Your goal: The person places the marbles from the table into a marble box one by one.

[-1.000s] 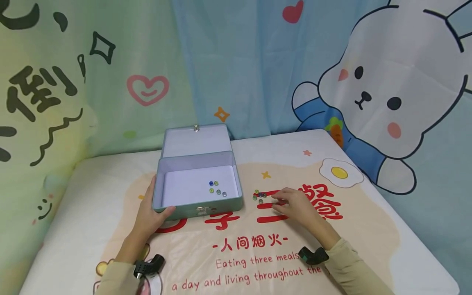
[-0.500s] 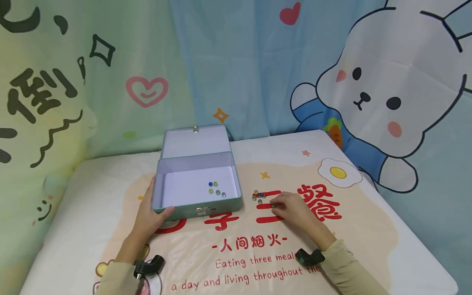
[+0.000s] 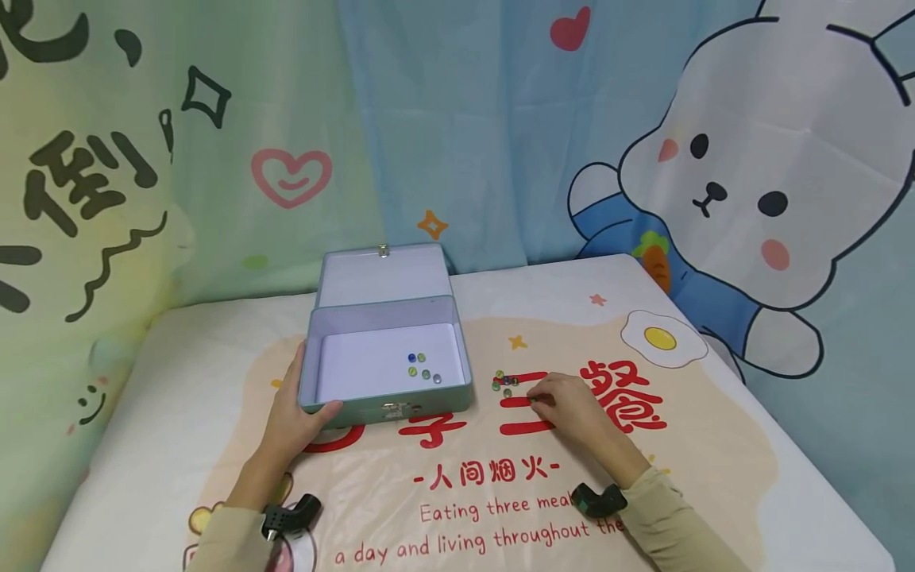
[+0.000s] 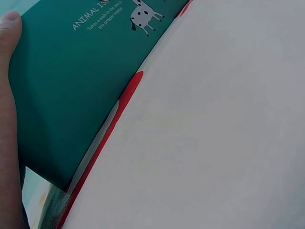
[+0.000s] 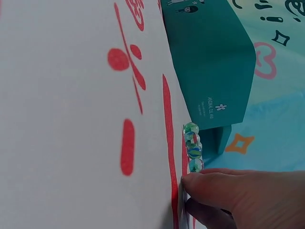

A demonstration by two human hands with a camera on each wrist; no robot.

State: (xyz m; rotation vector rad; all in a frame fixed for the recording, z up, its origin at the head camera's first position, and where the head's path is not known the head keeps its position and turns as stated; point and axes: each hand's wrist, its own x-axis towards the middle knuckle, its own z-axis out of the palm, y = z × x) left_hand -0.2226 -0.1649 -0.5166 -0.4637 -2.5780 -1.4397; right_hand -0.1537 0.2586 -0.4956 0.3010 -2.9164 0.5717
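A green tin box (image 3: 429, 407) with a pale inside stands on the printed tablecloth, its hinged lid (image 3: 386, 278) raised at the back. My left hand (image 3: 296, 409) grips the box's left front corner, thumb (image 4: 9, 33) over the front rim. Several glass marbles, one of them a blue marble (image 3: 411, 358), lie on the box floor toward the right. To the right of the box, a small cluster of marbles (image 5: 193, 151) sits on the cloth. Just right of that cluster, my right hand (image 3: 575, 409) pinches a greenish marble between thumb and index finger; the fingertips mostly hide it.
The tablecloth (image 3: 486, 548) carries red characters and English lettering. A printed curtain (image 3: 472, 127) hangs directly behind the table. Dark camera mounts (image 3: 289, 516) sit on both wrists.
My right thumb and index finger, apart a second ago, have closed on a marble near the cluster and dipped slightly. The left hand keeps its grip on the box.
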